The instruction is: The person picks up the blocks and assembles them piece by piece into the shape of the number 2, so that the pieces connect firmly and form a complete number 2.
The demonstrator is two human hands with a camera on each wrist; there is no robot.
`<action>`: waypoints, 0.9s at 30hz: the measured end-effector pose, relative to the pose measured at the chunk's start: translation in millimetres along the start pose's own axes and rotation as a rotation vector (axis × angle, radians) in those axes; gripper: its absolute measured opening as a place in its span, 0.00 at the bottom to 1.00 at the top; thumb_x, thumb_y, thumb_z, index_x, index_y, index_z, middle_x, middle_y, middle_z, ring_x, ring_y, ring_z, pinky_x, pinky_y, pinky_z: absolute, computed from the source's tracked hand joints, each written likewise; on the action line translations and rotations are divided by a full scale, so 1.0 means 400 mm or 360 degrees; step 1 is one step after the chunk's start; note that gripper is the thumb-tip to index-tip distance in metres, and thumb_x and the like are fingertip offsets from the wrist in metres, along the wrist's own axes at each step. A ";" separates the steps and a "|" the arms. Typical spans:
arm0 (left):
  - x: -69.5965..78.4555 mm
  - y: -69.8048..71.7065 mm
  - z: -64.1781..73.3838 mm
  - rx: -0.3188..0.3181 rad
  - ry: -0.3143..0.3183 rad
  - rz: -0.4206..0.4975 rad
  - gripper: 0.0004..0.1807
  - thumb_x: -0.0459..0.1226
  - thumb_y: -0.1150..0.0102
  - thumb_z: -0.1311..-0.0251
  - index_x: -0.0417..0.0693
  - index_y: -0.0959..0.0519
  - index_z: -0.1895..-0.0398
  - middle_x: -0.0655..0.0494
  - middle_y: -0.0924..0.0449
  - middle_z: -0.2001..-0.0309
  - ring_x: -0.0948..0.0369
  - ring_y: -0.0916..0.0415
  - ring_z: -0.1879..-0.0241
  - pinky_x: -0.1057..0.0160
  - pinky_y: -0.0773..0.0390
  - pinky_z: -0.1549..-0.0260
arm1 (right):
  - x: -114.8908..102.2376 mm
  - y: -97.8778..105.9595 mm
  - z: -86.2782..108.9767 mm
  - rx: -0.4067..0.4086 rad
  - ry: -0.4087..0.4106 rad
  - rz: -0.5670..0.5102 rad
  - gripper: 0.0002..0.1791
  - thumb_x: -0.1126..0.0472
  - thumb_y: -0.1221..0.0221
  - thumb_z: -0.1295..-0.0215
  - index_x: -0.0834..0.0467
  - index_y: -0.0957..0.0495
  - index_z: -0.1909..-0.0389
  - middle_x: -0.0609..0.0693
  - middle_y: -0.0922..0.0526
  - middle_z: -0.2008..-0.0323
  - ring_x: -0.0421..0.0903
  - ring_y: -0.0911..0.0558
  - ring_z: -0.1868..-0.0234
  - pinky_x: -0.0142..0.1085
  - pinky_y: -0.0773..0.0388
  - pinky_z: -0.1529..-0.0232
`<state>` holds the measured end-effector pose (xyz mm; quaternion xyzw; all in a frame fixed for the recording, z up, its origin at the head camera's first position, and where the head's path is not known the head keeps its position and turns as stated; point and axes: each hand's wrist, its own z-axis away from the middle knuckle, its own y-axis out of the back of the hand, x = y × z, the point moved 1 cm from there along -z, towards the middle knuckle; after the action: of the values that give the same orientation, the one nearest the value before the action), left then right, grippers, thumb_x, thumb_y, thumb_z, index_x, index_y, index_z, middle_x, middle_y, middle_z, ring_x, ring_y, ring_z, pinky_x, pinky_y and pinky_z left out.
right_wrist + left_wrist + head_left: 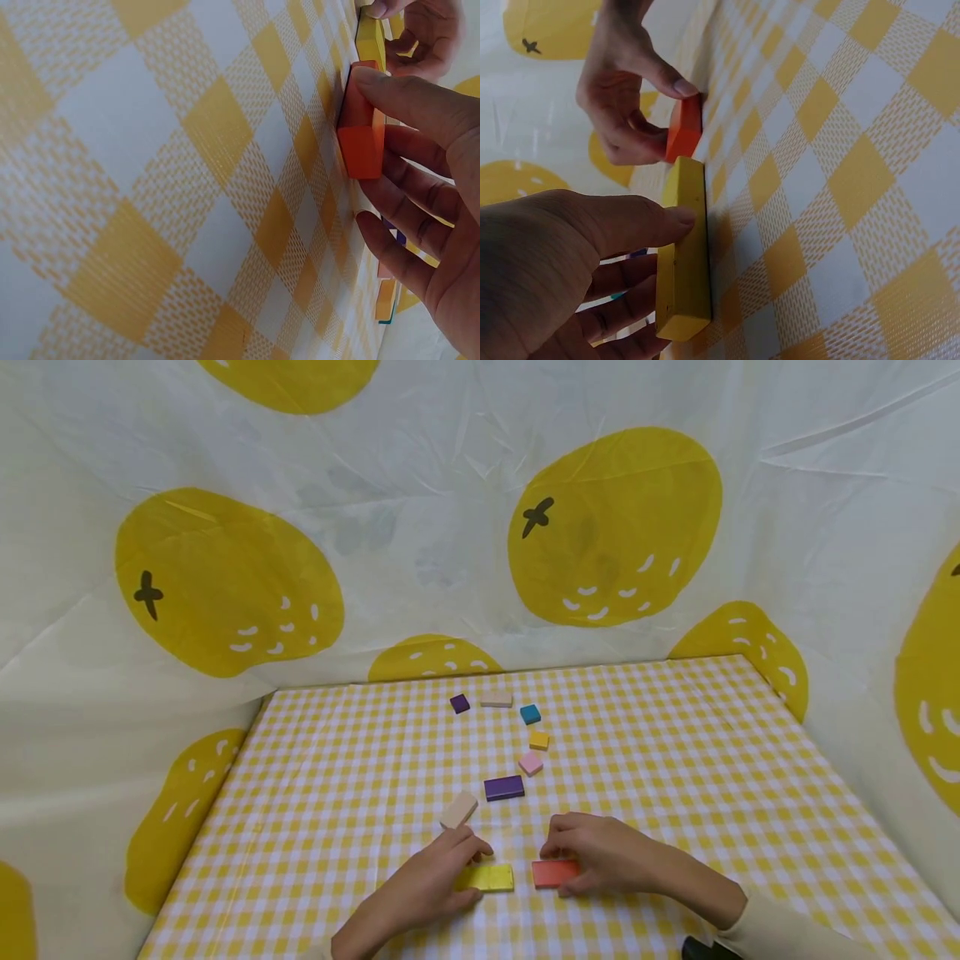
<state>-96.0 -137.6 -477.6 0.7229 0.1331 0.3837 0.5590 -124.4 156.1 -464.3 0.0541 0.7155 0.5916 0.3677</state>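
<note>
On the checked tablecloth, my left hand (427,881) pinches a yellow rectangular block (497,877) between thumb and fingers. My right hand (611,856) holds an orange-red block (549,873) the same way, thumb on the near side. Both blocks lie flat, nearly in line, with a small gap between their ends in the head view. The left wrist view shows the thumb against the long side of the yellow block (684,277). In the right wrist view, the fingers reach behind the orange-red block (361,146).
Beyond the hands, a curving row holds a beige block (459,810), a purple block (504,788), a pink block (531,764), an orange-yellow block (538,741), a teal block (530,714), another beige block (497,700) and a dark purple block (460,703). Patterned curtain (435,552) surrounds the table.
</note>
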 end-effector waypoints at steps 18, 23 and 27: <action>0.005 0.009 -0.032 -0.0057 0.0005 -0.0179 0.17 0.42 0.26 0.44 0.49 0.15 0.52 0.62 0.23 0.55 0.69 0.28 0.57 0.73 0.22 0.57 | 0.000 0.003 -0.014 0.0092 0.0044 0.0164 0.12 0.52 0.28 0.44 0.48 0.15 0.59 0.37 0.25 0.61 0.30 0.31 0.65 0.25 0.29 0.67; 0.002 0.016 -0.047 -0.0030 -0.0012 -0.0207 0.17 0.41 0.25 0.45 0.48 0.16 0.53 0.60 0.22 0.55 0.67 0.27 0.57 0.72 0.22 0.58 | 0.005 0.013 -0.025 0.0139 0.0015 0.0217 0.12 0.52 0.29 0.43 0.49 0.15 0.59 0.38 0.24 0.61 0.31 0.31 0.65 0.25 0.29 0.68; 0.000 0.019 -0.060 0.0008 -0.0016 -0.0240 0.18 0.41 0.25 0.45 0.48 0.17 0.52 0.60 0.22 0.55 0.66 0.27 0.57 0.72 0.22 0.59 | 0.008 0.025 -0.035 0.0160 -0.0034 0.0234 0.13 0.52 0.28 0.42 0.50 0.15 0.58 0.39 0.24 0.62 0.31 0.32 0.67 0.25 0.30 0.69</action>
<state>-114.7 -123.0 -468.6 0.7142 0.1852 0.3365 0.5851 -138.5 149.5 -456.6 0.1311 0.7344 0.5797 0.3278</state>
